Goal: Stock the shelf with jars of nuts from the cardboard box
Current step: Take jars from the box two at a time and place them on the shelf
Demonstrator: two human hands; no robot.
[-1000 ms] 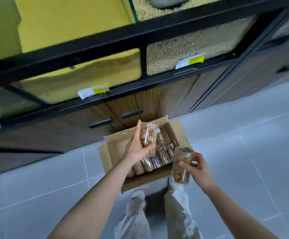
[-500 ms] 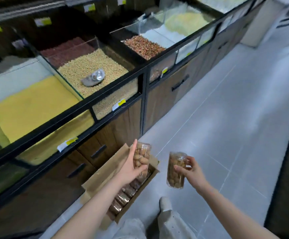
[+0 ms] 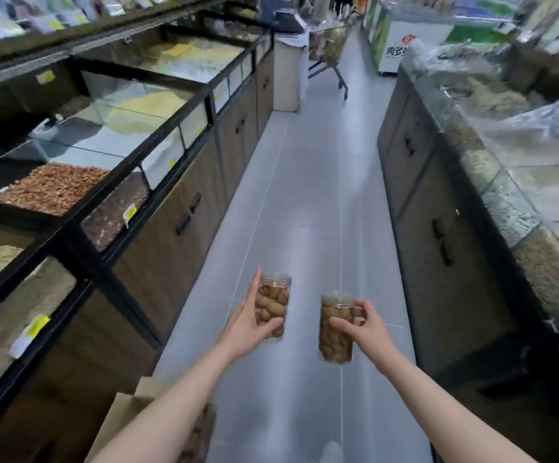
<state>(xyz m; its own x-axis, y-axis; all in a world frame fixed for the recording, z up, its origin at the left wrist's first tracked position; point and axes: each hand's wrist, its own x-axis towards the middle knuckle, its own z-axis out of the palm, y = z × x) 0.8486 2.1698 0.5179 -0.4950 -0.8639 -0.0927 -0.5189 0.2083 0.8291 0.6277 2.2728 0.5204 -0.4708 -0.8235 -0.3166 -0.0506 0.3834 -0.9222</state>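
My left hand [image 3: 246,324] grips a clear plastic jar of brown nuts [image 3: 273,304], held upright over the aisle floor. To its right, my right hand [image 3: 363,324] holds a second jar of nuts [image 3: 333,332], also upright and a little lower. The two jars are apart, roughly a hand's width between them. The cardboard box [image 3: 128,416] sits on the floor at the bottom left, mostly hidden behind my left forearm, with more jars [image 3: 198,436] just showing inside it.
A grey tiled aisle [image 3: 305,202] runs ahead. Glass-topped bulk bins of nuts and grains [image 3: 54,187] over wooden cabinets [image 3: 184,215] line the left. A similar counter [image 3: 455,212] lines the right. A shopping trolley [image 3: 330,58] and a white pillar [image 3: 286,78] stand far down the aisle.
My view has lifted from the box on the floor to looking down the aisle. Both hands have risen away from the box, each keeping its jar.
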